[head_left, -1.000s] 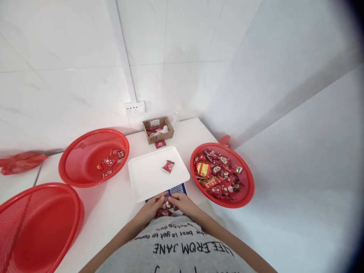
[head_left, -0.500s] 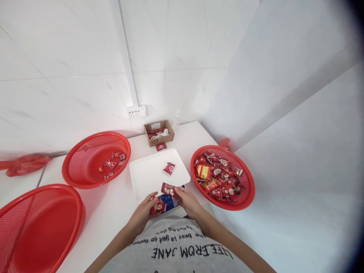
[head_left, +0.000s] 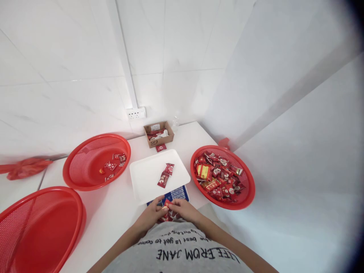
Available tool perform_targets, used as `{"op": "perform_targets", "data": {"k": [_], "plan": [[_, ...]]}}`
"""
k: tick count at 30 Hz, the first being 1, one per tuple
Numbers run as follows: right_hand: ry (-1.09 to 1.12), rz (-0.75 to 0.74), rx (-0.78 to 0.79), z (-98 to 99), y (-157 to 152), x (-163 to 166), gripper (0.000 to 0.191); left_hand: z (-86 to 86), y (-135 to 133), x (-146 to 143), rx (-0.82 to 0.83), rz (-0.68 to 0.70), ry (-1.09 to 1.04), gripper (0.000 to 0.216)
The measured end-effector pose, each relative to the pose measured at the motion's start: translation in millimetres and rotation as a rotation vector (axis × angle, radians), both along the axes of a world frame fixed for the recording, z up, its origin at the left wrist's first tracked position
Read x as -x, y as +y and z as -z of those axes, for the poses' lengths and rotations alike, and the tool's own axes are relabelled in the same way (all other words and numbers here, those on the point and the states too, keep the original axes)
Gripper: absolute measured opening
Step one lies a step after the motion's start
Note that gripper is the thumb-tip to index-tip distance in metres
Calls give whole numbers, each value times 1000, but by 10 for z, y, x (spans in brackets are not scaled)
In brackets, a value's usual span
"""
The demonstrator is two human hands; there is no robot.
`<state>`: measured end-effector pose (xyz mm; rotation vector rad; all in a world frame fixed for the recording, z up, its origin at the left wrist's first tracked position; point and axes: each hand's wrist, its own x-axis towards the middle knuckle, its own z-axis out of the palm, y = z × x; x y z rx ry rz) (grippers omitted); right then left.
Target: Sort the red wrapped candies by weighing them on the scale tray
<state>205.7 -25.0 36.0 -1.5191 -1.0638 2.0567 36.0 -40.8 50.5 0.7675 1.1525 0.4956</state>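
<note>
My left hand [head_left: 151,215] is closed on small red snack packets [head_left: 165,217], close to my shirt. My right hand [head_left: 184,209] pinches the top of one of these packets from the other side. The hands partly hide the bunch, so I cannot tell how many there are. Just beyond my fingers is a scale with a blue keypad [head_left: 179,193] and a white tray [head_left: 145,167]. Two dark red packets [head_left: 163,179] lie on that tray, touching each other.
A red basket [head_left: 251,189] full of wrapped snacks stands at right. On the left are a red basket [head_left: 68,167] with a few packets and another red basket [head_left: 81,220]. Behind the tray, a cardboard box [head_left: 153,143] holds packets; one red packet [head_left: 160,148] lies before it.
A dark red packet that was in my right hand now lies on the white tray beside the first one. My right hand has come back and in to the packets at my left hand.
</note>
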Motion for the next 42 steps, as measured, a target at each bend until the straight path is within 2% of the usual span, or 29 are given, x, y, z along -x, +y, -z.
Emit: {"op": "perform_targets", "data": {"k": [2,5,11,18,21,23,25,29,31,34,38,42], "plan": [[-30,37,-18,2,-6,-29,32,-8,15,-23,-12,10,29,63],[-17,145,45,35,-19,-66,32,2,38,-21,-20,-1,57,56],[23,284,132,92,-5,-110,36,25,112,60,12,-115,59,41],[194,439,142,-49,184,-135,26,44,93,168,-16,-295,14,67],[271,497,168,-123,229,-153,37,112,57,184,-32,-366,16,73],[262,464,186,-140,204,-153,44,139,41,175,-60,-373,38,70],[234,360,190,-121,140,-137,42,137,34,152,-79,-337,37,65],[143,10,112,6,7,-90,40,79,51,72,-94,-157,17,54],[101,-74,61,80,-21,-89,43,47,69,27,-108,-61,49,50],[75,-46,50,145,-21,-119,50,18,87,-23,-109,8,125,39],[69,-32,71,153,-15,-166,49,54,101,-25,-115,67,174,31],[43,65,102,159,-40,-224,46,113,229,57,-132,-57,135,34]]}}
